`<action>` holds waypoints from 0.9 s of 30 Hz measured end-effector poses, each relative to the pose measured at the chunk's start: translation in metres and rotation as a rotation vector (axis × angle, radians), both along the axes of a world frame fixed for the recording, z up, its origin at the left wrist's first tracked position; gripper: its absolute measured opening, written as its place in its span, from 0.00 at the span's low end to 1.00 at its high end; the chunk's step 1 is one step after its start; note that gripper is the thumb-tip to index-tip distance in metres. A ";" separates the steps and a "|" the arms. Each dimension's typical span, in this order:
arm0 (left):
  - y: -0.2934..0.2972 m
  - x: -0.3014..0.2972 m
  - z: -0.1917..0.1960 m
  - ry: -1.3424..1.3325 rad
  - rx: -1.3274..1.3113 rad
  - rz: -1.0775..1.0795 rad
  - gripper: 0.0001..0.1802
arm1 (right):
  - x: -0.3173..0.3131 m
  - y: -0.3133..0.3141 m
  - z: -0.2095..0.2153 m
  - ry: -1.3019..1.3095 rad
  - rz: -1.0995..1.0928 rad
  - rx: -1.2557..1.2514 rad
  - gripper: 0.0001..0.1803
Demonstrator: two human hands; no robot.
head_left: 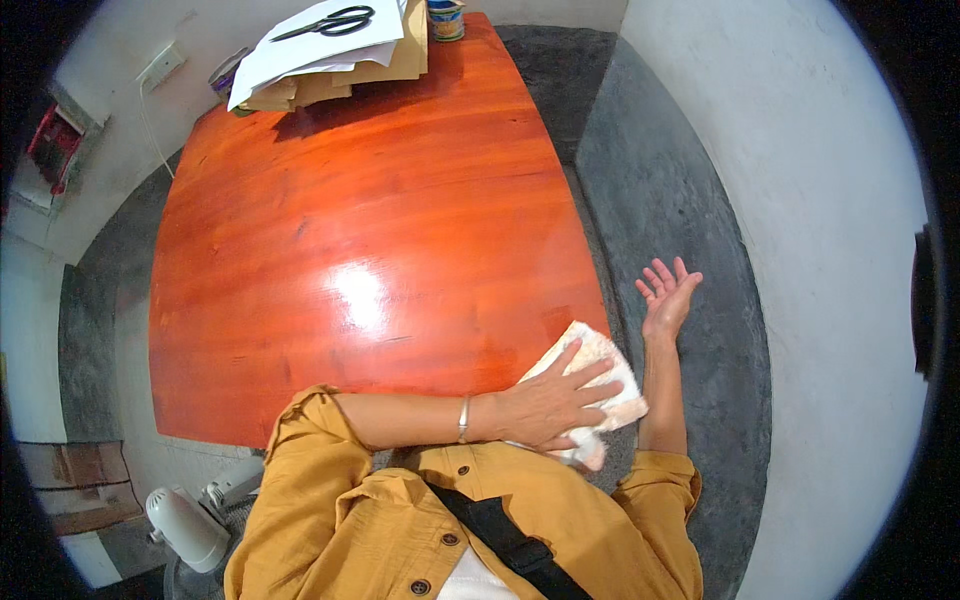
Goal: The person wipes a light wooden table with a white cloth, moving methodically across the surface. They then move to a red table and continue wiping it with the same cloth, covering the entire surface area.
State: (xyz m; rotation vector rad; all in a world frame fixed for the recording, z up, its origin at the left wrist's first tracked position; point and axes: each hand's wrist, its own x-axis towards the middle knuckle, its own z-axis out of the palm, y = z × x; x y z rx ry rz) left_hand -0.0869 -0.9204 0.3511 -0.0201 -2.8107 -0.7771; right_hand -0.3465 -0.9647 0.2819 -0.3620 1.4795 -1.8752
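Note:
My left hand (553, 405) reaches across my body to the near right corner of the glossy orange-red wooden table (400, 220). It rests palm down with fingers spread on a white and pale peach cloth (600, 345). Part of the cloth lies on the tabletop, and its crumpled lower part hangs past the edge. My right hand (668, 298) is held up beyond the table's right edge, open, fingers apart and touching nothing. A silvery bracelet (464, 420) circles my left wrist.
On the table's far end lies a stack of white paper (310, 45) and brown envelopes (400, 62), topped by black-handled scissors (330, 22). Beside it stands a small labelled can (446, 22). A white-and-grey wall (790, 170) rises at right. A white cylindrical device (187, 528) sits lower left.

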 end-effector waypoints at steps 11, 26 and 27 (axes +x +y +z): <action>0.017 0.174 0.016 -0.272 -0.075 0.299 0.26 | 0.052 -0.035 0.031 0.252 0.288 -0.057 0.43; 0.044 0.503 0.017 -0.546 -0.041 1.062 0.34 | 0.127 -0.072 0.050 1.331 0.695 0.151 0.39; 0.042 0.511 0.014 -0.524 -0.026 1.232 0.35 | 0.128 -0.071 0.053 1.368 0.698 0.214 0.39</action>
